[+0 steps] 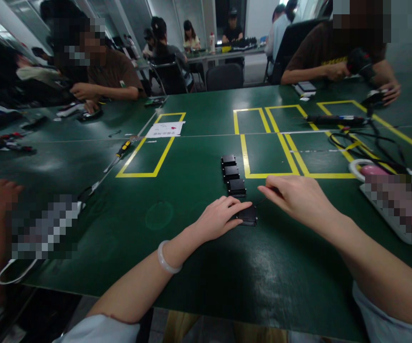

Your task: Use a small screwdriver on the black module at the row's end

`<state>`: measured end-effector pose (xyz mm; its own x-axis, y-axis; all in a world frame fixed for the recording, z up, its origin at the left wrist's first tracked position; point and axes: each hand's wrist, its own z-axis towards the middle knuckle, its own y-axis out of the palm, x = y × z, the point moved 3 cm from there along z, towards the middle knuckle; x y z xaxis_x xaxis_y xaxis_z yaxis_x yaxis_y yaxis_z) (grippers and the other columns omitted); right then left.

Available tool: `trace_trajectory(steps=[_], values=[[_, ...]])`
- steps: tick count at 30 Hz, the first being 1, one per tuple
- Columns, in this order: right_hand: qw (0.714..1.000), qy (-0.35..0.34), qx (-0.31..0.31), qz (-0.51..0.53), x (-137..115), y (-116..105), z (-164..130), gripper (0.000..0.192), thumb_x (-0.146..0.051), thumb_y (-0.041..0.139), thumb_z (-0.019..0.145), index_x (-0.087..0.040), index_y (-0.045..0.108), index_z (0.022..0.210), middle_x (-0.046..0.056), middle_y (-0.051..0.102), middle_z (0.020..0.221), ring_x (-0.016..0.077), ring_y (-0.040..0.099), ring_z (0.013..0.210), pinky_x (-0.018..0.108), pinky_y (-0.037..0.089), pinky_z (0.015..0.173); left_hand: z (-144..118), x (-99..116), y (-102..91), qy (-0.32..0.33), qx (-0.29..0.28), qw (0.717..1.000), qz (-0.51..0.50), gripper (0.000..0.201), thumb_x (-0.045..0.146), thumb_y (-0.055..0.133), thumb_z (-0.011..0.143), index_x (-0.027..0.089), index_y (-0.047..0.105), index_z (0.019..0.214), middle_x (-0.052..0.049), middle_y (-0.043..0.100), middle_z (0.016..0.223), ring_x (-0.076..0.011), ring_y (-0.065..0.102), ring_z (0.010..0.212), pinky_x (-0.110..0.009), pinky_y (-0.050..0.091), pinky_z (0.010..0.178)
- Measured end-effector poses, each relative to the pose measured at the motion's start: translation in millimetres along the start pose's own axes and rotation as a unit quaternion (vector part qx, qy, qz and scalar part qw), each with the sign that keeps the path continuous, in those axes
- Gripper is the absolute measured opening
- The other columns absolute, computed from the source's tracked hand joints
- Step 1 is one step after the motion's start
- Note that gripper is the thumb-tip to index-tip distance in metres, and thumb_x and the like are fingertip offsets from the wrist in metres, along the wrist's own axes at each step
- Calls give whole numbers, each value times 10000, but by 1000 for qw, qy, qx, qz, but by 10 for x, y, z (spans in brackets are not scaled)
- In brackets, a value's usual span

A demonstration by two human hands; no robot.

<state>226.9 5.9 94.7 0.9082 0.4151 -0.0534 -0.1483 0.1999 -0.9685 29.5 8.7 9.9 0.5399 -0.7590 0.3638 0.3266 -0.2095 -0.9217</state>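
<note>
On the green table (191,274), my left hand (220,213) grasps a black block (247,217); whether my right hand (296,194) grips, I can't tell. People (115,71) sit beyond the table.

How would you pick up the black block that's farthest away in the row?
Probably pinch the farthest black block by its left and right sides, coming down from above. It looks boxy and lies flat, and the next block sits close at its near side, leaving little finger room there.
</note>
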Motion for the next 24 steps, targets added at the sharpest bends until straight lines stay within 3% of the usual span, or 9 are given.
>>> trace_trajectory(steps=[6, 11, 16, 24], values=[[999, 15, -5, -36, -36, -8, 16, 461, -416, 327, 980, -182, 620, 713, 64, 647, 618, 178, 575, 561, 289, 212, 497, 4, 5, -6, 1, -2, 1000, 2, 481, 317, 507, 968, 293, 377, 1430, -63, 539, 1234, -215, 523, 1083, -377, 465, 933], [999, 16, -17, -32, -22, 28, 10, 358, -348, 367, 969, -181, 683, 966, 75, 714, 735, 210, 645, 654, 285, 265, 511, 4, 6, -6, 1, 1, 1000, 1, 484, 317, 515, 964, 292, 380, 1429, -64, 543, 1227, -214, 523, 1089, -375, 463, 942], [1000, -18, -7, -1, -10, 41, -4, 330, -282, 396, 958, -201, 656, 1145, 72, 744, 861, 229, 678, 787, 292, 364, 582, 4, 3, -1, 2, -2, 1000, -1, 487, 314, 514, 965, 289, 378, 1431, -63, 536, 1239, -215, 517, 1097, -377, 461, 949], [992, -125, 9, 24, -2, 17, 6, 277, -226, 416, 942, -203, 648, 1092, 55, 735, 852, 196, 662, 754, 310, 414, 677, 6, -1, 4, -1, -2, 1000, 1, 477, 337, 506, 968, 290, 383, 1427, -64, 538, 1230, -216, 515, 1087, -375, 459, 941]])
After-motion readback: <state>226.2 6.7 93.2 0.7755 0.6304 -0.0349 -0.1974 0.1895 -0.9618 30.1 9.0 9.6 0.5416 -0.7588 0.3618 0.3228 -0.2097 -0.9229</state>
